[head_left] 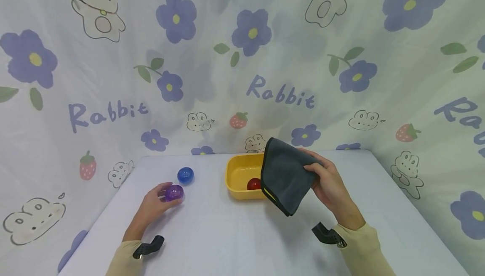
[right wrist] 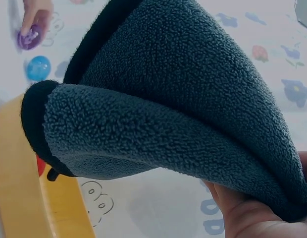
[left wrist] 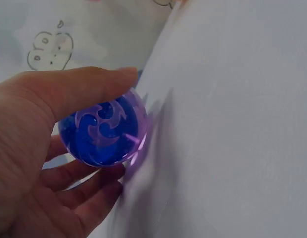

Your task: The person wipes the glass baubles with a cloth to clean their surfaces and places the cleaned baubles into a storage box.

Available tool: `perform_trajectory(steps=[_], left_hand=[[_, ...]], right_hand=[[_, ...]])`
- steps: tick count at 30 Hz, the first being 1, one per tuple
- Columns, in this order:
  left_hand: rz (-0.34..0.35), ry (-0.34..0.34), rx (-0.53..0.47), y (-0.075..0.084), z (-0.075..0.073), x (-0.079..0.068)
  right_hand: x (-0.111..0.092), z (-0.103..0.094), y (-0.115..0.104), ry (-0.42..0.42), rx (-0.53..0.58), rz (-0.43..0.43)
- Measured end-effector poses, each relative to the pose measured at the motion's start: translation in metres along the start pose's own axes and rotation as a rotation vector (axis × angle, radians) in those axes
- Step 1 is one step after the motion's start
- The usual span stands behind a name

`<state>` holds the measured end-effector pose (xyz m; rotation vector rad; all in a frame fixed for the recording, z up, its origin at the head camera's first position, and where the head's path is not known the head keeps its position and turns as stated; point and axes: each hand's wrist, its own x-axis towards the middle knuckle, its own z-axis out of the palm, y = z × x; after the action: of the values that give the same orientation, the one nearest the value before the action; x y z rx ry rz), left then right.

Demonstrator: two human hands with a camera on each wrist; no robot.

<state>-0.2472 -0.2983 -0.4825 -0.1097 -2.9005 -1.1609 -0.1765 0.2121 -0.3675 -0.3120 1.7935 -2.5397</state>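
On the left of the table, my left hand (head_left: 154, 203) grips a purple see-through ball (head_left: 174, 193) between thumb and fingers. The left wrist view shows a swirl emblem on this ball (left wrist: 101, 126), close over the white surface. Just behind it lies a blue ball (head_left: 185, 175). My right hand (head_left: 329, 183) pinches a folded dark grey cloth (head_left: 289, 175) with black edging, thumb on its near face. Held up, the cloth covers the right part of a yellow bin (head_left: 235, 192). Inside the bin a red ball (head_left: 254, 184) shows, partly hidden by the cloth.
A white table (head_left: 227, 238) lies under everything. Behind it and at both sides hangs a pale curtain (head_left: 212, 70) printed with rabbits, flowers and strawberries. Each wrist wears a black camera mount (head_left: 148, 247).
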Motion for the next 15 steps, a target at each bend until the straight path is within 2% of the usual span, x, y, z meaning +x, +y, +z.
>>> perform_trajectory(steps=[15], left_hand=[[-0.018,0.063,0.007,0.0038,0.0031,-0.0009]], right_hand=[[-0.0002,0.001,0.0007,-0.006,0.001,0.001]])
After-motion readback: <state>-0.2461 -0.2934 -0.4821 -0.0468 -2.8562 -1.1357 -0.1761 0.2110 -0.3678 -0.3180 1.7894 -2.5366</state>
